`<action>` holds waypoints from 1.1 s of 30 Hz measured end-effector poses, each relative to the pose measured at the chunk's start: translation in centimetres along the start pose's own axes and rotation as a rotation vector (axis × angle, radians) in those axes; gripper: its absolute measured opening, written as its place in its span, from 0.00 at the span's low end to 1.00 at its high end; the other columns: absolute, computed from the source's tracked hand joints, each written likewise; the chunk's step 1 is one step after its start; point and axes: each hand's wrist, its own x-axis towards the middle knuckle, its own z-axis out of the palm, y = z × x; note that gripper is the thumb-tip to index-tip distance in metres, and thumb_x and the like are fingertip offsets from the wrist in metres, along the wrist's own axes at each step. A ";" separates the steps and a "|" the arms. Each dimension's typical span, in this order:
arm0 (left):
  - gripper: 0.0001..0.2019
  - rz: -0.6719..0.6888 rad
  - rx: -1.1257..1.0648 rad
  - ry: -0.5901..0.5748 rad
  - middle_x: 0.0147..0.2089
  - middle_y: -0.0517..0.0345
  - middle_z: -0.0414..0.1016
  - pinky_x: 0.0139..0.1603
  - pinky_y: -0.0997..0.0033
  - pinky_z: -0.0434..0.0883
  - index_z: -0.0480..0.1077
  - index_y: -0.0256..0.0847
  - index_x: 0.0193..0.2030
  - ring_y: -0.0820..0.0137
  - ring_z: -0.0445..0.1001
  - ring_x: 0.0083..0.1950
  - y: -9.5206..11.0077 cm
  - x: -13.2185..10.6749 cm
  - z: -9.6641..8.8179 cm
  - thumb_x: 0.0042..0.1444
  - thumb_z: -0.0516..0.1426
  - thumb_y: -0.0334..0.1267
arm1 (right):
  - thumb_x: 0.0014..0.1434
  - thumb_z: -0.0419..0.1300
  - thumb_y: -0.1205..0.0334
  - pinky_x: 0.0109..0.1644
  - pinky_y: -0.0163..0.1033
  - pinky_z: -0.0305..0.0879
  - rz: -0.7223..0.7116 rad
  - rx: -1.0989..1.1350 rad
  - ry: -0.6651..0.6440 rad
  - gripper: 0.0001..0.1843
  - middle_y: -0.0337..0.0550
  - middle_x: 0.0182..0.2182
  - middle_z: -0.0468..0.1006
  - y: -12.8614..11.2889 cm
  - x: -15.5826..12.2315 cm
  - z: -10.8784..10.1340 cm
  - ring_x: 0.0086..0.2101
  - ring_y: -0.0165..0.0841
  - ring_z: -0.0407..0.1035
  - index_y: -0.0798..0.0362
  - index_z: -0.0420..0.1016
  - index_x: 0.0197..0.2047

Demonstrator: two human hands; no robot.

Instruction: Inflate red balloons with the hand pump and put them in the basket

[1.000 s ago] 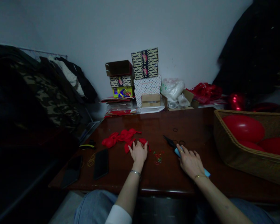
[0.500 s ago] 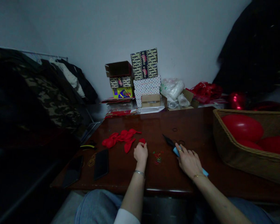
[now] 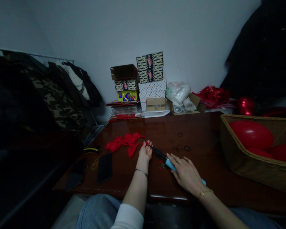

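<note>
My left hand [image 3: 146, 152] pinches a deflated red balloon [image 3: 145, 144] above the table, palm turned up. Reaching this balloon is the thin black tip of a blue balloon pump [image 3: 171, 164]; whether the tip sits inside the neck I cannot tell. My right hand [image 3: 184, 173] lies over the pump's blue body with its fingers wrapped round it. Left of my left hand rests a pile of deflated red balloons [image 3: 126, 140]. Small coloured rubber bands [image 3: 161, 164] show partly under the pump.
A wicker basket [image 3: 250, 168] with inflated red balloons [image 3: 251, 134] stands at the right. Black rings [image 3: 187, 148] lie beyond the pump. Two dark flat devices [image 3: 104, 168] and yellow bands [image 3: 95, 163] are on the left. Stacked boxes [image 3: 150, 66] line the wall.
My right hand has moved the pump leftward, bringing its tip to the red balloon. My left hand has lifted the balloon slightly and turned palm up.
</note>
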 end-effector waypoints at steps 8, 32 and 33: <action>0.11 0.002 0.002 -0.047 0.53 0.49 0.72 0.43 0.71 0.73 0.68 0.41 0.48 0.68 0.75 0.47 -1.0 -0.6 0.4 0.58 0.54 0.36 | 0.56 0.49 0.65 0.58 0.47 0.49 0.052 -0.019 -0.029 0.33 0.44 0.59 0.62 -0.4 0.1 -0.3 0.50 0.37 0.63 0.47 0.47 0.65; 0.19 0.001 0.176 -0.290 0.52 0.46 0.72 0.50 0.61 0.69 0.69 0.40 0.44 0.62 0.71 0.53 -5.2 -2.4 -0.6 0.52 0.57 0.51 | 0.58 0.47 0.63 0.54 0.44 0.55 0.147 0.066 -0.107 0.33 0.47 0.59 0.62 -0.7 0.2 -0.1 0.50 0.39 0.63 0.51 0.45 0.66; 0.19 -0.003 0.198 -0.293 0.52 0.46 0.72 0.50 0.61 0.68 0.69 0.40 0.44 0.62 0.71 0.53 -5.3 -2.6 -0.7 0.52 0.57 0.51 | 0.58 0.47 0.63 0.54 0.44 0.55 0.150 0.074 -0.107 0.33 0.48 0.59 0.62 -0.8 0.2 -0.1 0.50 0.39 0.63 0.52 0.45 0.66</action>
